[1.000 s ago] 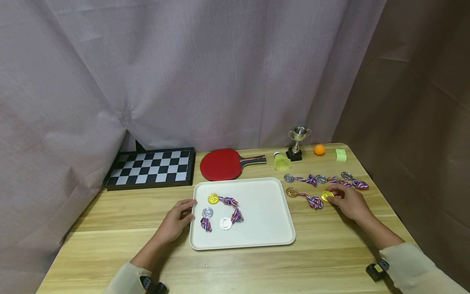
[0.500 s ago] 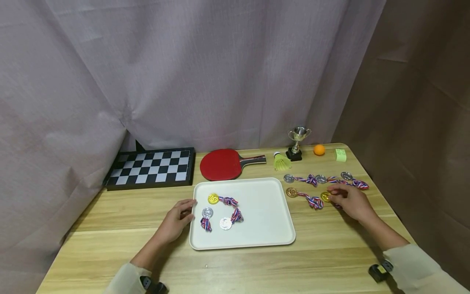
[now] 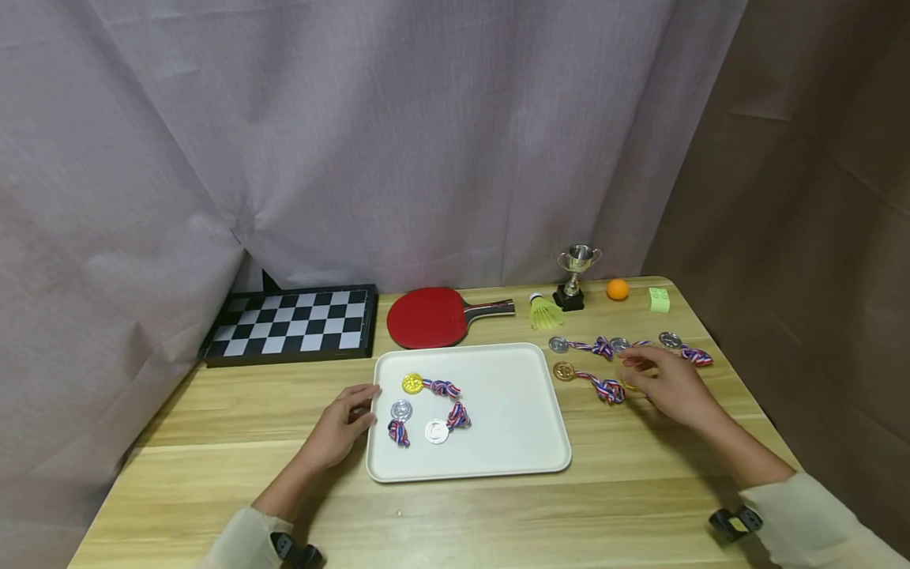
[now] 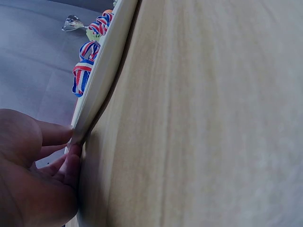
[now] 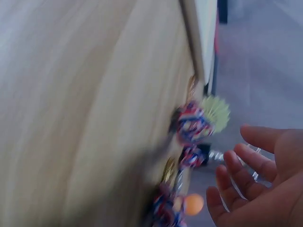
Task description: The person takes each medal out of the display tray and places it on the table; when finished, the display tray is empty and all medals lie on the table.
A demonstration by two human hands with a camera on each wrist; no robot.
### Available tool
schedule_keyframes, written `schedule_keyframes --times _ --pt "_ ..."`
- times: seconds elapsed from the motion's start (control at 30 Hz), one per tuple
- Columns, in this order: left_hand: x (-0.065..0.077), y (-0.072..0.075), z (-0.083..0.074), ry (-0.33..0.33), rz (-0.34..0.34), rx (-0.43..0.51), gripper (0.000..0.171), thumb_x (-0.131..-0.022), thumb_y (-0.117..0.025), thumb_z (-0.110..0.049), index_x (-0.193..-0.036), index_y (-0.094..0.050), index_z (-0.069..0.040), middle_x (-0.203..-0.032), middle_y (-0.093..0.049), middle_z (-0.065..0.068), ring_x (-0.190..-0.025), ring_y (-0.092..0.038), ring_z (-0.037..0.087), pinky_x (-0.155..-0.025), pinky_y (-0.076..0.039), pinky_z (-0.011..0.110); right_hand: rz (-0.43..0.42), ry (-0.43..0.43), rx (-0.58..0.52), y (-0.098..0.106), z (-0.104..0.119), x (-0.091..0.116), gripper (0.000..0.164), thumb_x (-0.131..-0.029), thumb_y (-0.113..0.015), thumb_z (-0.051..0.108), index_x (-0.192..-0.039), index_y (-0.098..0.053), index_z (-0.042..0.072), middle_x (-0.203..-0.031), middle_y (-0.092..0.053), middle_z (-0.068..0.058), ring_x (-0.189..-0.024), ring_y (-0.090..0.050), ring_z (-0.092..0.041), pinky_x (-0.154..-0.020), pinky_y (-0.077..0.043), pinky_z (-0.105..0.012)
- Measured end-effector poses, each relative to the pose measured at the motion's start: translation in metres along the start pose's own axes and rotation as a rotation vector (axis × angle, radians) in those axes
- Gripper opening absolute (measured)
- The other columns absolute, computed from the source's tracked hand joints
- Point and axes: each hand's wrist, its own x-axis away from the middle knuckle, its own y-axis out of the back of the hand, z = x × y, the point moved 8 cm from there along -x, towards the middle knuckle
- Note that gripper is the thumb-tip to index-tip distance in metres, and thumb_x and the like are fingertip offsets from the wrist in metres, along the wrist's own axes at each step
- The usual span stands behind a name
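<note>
My left hand [image 3: 343, 427] is at the left edge of a white tray [image 3: 512, 411]. In the left wrist view its thumb and fingers pinch the tray's rim [image 4: 102, 78]. On the tray lie a gold medal [image 3: 412, 384] and two silver medals, [image 3: 401, 410] among them, with knotted striped ribbons. To the right of the tray, my right hand [image 3: 671, 386] hovers over a gold medal [image 3: 629, 386], mostly hidden under it. In the right wrist view its fingers are spread with nothing between them. A bronze medal [image 3: 564, 371] lies to the left of that hand.
Several silver medals, such as a silver medal [image 3: 558, 344], lie behind the bronze one. Along the back stand a chessboard [image 3: 291, 324], a red table tennis bat [image 3: 426, 318], a yellow shuttlecock [image 3: 546, 311], a trophy cup [image 3: 576, 276], an orange ball [image 3: 617, 289] and a green block [image 3: 659, 299].
My right hand has let go of the gold medal, which lies on the table, and has shifted slightly left with its fingers spreading. My left hand keeps its place at the tray.
</note>
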Motion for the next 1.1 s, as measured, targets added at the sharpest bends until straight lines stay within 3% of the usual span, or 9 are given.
schedule_keyframes --times 0.13,0.33,0.57,0.8,0.97,1.1 --pt "0.000 0.000 0.000 0.005 -0.002 -0.002 0.045 -0.098 -0.060 0.009 -0.143 -0.056 0.007 -0.148 -0.051 0.021 -0.122 -0.060 0.034 -0.101 -0.055 0.038 0.038 0.038 -0.031 -0.009 0.024 -0.002 0.038 -0.099 -0.071 0.016 -0.130 -0.065 -0.005 -0.118 -0.070 -0.022 -0.108 -0.063 -0.038 -0.090 -0.055 -0.054" --pt "0.000 0.000 0.000 0.012 -0.003 -0.008 0.045 -0.098 -0.060 0.009 -0.143 -0.056 0.006 -0.148 -0.051 0.021 -0.123 -0.060 0.034 -0.102 -0.055 0.041 0.100 0.105 -0.110 -0.034 0.062 -0.006 0.039 -0.096 -0.074 0.016 -0.131 -0.067 -0.001 -0.118 -0.071 -0.017 -0.109 -0.065 -0.033 -0.088 -0.060 -0.044" --pt "0.000 0.000 0.001 0.019 -0.003 -0.019 0.045 -0.098 -0.061 0.009 -0.143 -0.057 0.004 -0.148 -0.051 0.020 -0.123 -0.060 0.033 -0.102 -0.055 0.041 0.249 0.165 -0.219 -0.082 0.111 -0.011 0.029 -0.097 -0.072 0.013 -0.126 -0.071 0.008 -0.122 -0.071 -0.012 -0.115 -0.065 -0.032 -0.097 -0.055 -0.052" --pt "-0.001 0.000 0.002 0.024 -0.001 -0.016 0.045 -0.098 -0.061 0.008 -0.143 -0.057 0.004 -0.149 -0.051 0.019 -0.123 -0.060 0.033 -0.102 -0.055 0.042 0.392 0.317 -0.293 -0.134 0.164 -0.009 0.033 -0.096 -0.074 0.014 -0.128 -0.070 0.007 -0.126 -0.071 -0.006 -0.121 -0.063 -0.025 -0.102 -0.053 -0.051" --pt "0.000 0.000 0.002 0.018 -0.002 -0.011 0.045 -0.098 -0.060 0.009 -0.143 -0.057 0.005 -0.148 -0.051 0.019 -0.123 -0.060 0.033 -0.102 -0.055 0.042 0.437 0.390 -0.252 -0.166 0.188 -0.006 0.037 -0.093 -0.077 0.014 -0.129 -0.070 0.007 -0.126 -0.071 -0.004 -0.121 -0.063 -0.021 -0.106 -0.051 -0.047" --pt "0.000 0.000 0.002 0.016 -0.003 -0.005 0.045 -0.098 -0.060 0.009 -0.143 -0.057 0.005 -0.148 -0.051 0.020 -0.123 -0.059 0.033 -0.103 -0.054 0.042 0.451 0.392 -0.168 -0.186 0.193 -0.005 0.037 -0.092 -0.079 0.014 -0.128 -0.071 0.008 -0.126 -0.071 -0.003 -0.122 -0.062 -0.020 -0.110 -0.048 -0.043"
